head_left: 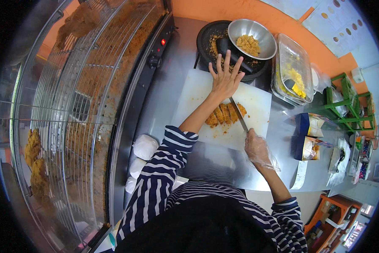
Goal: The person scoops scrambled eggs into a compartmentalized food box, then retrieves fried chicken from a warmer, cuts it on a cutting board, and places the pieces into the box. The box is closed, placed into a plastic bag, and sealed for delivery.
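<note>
A breaded fried cutlet [225,114] lies cut into several strips on a white cutting board [257,95], with crumbs around it. My right hand [256,147], in a clear plastic glove, grips the handle of a knife [240,116] whose blade slants across the strips. My left hand [226,81] is bare, its fingers spread out at the far edge of the board, close to a black stone mortar [203,38]. From this view I cannot tell if that hand touches the blade's far end. A dark pestle [235,55] lies in the mortar among crumbs.
A metal bowl [263,30] with yellowish crumbled food rests on the mortar. Right of it stands a clear container [278,78] with yellow food. Further right are two food boxes [310,135], a paper slip [299,175] and a green rack [345,101]. A glass-sided warmer [132,101] fills the left.
</note>
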Tool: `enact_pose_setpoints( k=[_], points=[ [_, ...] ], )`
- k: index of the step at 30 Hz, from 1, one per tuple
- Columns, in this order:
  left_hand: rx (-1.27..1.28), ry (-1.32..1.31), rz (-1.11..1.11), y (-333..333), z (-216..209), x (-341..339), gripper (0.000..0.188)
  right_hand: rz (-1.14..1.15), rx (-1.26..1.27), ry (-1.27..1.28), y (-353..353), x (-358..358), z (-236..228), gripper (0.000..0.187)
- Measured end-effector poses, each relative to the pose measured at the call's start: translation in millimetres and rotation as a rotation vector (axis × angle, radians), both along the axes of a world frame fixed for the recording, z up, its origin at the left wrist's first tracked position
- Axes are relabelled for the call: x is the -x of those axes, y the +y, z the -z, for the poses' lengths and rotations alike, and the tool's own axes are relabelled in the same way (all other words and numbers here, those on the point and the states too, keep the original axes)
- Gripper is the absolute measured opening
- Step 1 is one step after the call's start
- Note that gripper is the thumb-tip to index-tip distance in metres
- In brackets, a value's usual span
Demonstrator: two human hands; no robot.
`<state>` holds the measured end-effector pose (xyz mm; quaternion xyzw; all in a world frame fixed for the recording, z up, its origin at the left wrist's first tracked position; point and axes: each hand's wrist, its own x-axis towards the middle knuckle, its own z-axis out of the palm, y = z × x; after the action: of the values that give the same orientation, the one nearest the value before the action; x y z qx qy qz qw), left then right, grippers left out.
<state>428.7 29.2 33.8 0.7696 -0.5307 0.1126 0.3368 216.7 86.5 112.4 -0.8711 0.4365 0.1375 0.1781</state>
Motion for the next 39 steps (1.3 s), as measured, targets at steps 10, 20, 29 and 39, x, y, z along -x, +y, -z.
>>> enact_pose_setpoints(
  k=[10, 20, 29, 39],
  points=[
    [-0.1, -0.118, -0.094, -1, 10, -22, 0.05, -0.113, 0.007, -0.093, -21, -17, 45, 0.023],
    [0.075, -0.223, -0.012, -3, -11, 13, 0.053, -0.112, 0.114, -0.068, -24, 24, 2, 0.012],
    [-0.005, -0.165, -0.02, -5, 15, 10, 0.05, -0.181, -0.01, -0.098, -51, 26, 37, 0.014],
    [-0.104, -0.191, -0.271, 16, -15, -22, 0.051, -0.301, 0.208, -0.306, -57, 3, 57, 0.022]
  ],
)
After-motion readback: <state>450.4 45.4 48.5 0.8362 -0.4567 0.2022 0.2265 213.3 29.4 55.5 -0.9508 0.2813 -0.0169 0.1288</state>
